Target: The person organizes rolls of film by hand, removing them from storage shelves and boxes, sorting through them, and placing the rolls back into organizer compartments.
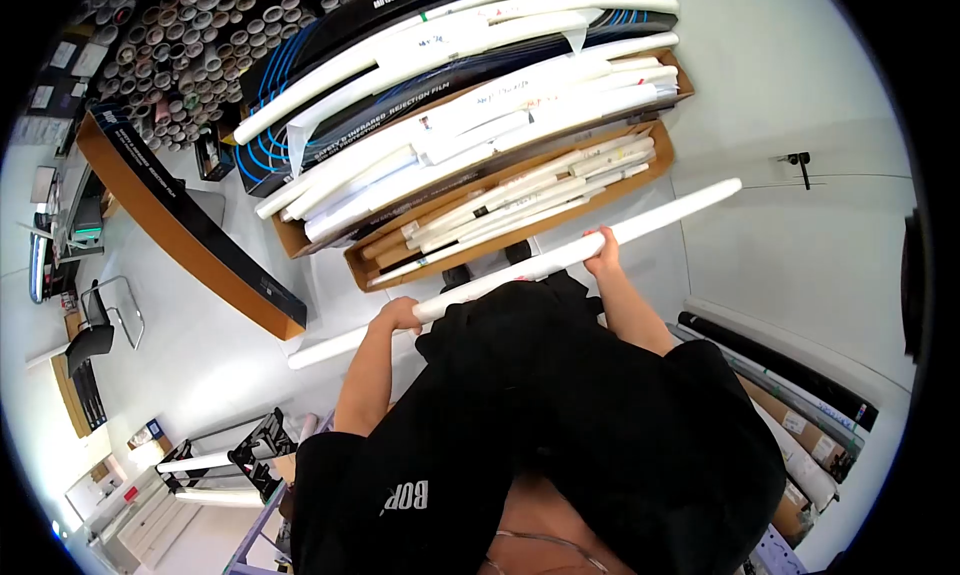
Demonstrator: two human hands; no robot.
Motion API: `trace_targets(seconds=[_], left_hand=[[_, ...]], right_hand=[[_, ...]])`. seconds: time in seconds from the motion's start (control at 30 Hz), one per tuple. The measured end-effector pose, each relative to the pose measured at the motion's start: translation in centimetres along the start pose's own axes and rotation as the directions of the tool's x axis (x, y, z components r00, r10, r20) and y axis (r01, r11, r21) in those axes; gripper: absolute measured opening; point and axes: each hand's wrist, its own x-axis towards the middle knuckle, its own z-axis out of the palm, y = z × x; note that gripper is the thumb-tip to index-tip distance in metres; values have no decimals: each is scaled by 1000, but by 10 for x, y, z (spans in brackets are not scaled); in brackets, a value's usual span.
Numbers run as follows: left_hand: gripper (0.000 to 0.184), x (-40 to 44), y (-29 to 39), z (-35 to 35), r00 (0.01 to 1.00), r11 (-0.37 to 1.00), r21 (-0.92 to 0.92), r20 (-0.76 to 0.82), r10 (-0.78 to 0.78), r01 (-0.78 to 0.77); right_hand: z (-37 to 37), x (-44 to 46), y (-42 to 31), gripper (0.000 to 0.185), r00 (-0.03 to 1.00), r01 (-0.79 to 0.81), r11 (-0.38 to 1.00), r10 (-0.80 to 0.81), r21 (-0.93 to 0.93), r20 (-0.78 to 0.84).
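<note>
A long white film roll (540,265) lies across the front of my body, tilted up toward the right. My left hand (398,316) is wrapped round it left of its middle. Right of the middle, my right hand (603,253) grips the same roll, its fingers closed over the top. Just beyond the roll is an open cardboard box (655,165) with several wrapped white rolls (540,190) inside. Part of the roll's lower edge is hidden by my black shirt.
Behind stand more long boxes packed with white rolls (430,50). At left, a long open carton (180,245) stands on the floor. Many tube ends (190,45) fill the far left. A door handle (797,160) is at right, a roller stand (250,455) lower left.
</note>
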Motion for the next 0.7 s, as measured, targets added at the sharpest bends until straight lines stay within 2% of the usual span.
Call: trace_targets(seconds=[0.07,0.13,0.17,0.2,0.3,0.37,0.7], left_hand=[[46,2,-6,-1,999,1000,-7,15,-30,30],[46,-1,-9,1,1000,995,-98,31,1,2],[45,-1,-11,4,1000,991,-135,-1,-12,12],[45,-2,-13,8,1000,992,-128,5,-18,18],[40,-3,-10,11,998,982,-189,-55,-35,24],[40,-3,-7,16,997,981,-192,-61,-37,24],[39,-4,12,5,996,979,-198,-60,-70,57]], right_hand=[[15,11,6,30,1000,-15,1000,16,-17,23],[29,15,10,28,999,-11,997,14,-77,32],[26,31,12,30,992,-48,997,55,-62,111],[29,41,14,32,989,-96,995,95,2,116],[43,44,10,35,982,-111,993,114,-29,149],[51,44,9,37,981,-121,990,131,-76,144],[48,54,1,52,976,-149,986,159,-76,149]])
